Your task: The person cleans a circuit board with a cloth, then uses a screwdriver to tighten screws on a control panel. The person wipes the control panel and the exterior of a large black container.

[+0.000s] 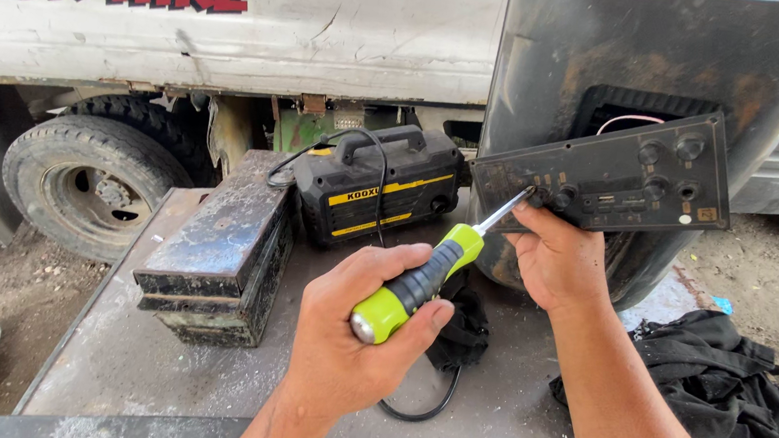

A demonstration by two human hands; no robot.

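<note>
Control panel [617, 174] half out of the black speaker cabinet [566, 65], screwdriver [432, 275] on it

Left hand [355, 325] is clamped on the green handle, right hand [557, 259] pinches the panel's lower edge. Tip looks angled, so it could slip and gouge fingers; pink wire [630, 118] might tear.

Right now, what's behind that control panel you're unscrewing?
Behind the control panel is a dark rectangular opening in the black speaker body, with a pink wire looping out. The panel covers the rest of the cavity.
</note>
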